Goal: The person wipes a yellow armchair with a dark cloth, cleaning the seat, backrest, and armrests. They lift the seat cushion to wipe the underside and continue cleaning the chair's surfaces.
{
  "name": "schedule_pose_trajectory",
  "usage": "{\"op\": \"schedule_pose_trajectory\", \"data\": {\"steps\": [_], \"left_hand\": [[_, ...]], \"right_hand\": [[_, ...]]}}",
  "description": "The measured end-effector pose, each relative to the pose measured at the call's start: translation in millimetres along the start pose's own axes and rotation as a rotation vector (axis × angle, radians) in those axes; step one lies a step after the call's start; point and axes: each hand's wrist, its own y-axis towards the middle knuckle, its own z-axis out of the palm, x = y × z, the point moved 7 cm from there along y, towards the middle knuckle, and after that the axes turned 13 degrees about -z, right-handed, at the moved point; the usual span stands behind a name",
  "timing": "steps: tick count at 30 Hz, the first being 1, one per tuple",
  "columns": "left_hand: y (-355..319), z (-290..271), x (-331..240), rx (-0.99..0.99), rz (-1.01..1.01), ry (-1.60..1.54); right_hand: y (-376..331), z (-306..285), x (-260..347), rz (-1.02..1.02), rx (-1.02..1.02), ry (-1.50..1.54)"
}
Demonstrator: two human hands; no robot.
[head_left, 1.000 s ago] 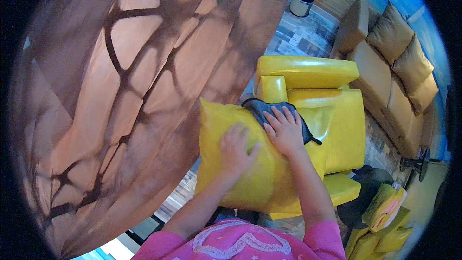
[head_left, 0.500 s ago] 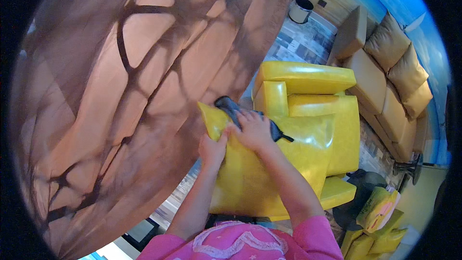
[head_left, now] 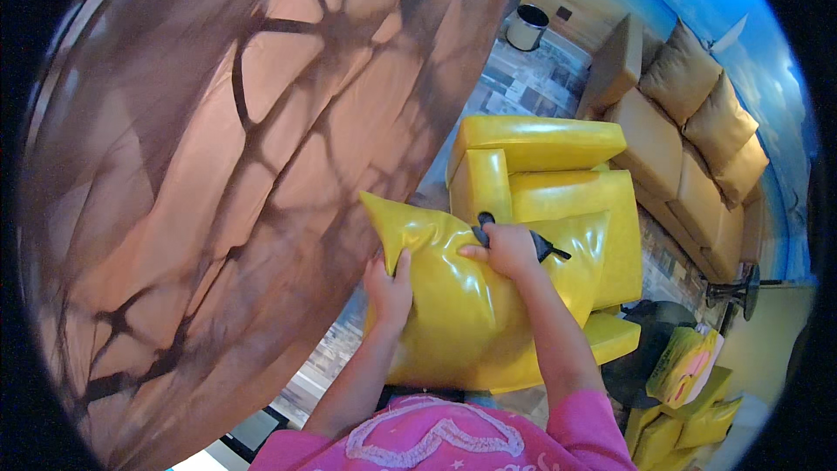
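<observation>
A person's left hand [head_left: 389, 290] grips the near-left edge of a glossy yellow cushion [head_left: 471, 296], propped before a yellow armchair [head_left: 558, 183], while the right hand [head_left: 508, 249] presses a dark cloth [head_left: 523, 240] against its upper face.

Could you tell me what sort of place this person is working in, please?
Probably a living room or lounge. A tan sofa with loose back cushions stands along the wall, a yellow armchair sits on a patterned floor, and a small bin stands in the corner.
</observation>
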Motion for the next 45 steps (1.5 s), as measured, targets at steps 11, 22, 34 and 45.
{"op": "schedule_pose_trajectory", "data": {"steps": [11,22,34,45], "left_hand": [[-30.5,5.7,-73.5,0.115,-0.050,-0.347],[-41.8,-26.4,-116.6,0.491,0.236,-0.828],[-53.1,-55.7,-88.9,0.261,0.364,-0.166],[-69.9,-58.1,-57.9,0.686,0.125,-0.299]], "right_hand": [[-90.7,-128.7,15.4,-0.130,-0.507,-0.074],[-171.1,-80.4,62.7,-0.353,-0.801,-0.381],[-192.2,-13.9,74.7,-0.027,-0.844,0.298],[-96.9,-88.8,139.0,-0.314,-0.633,-0.013]]}}
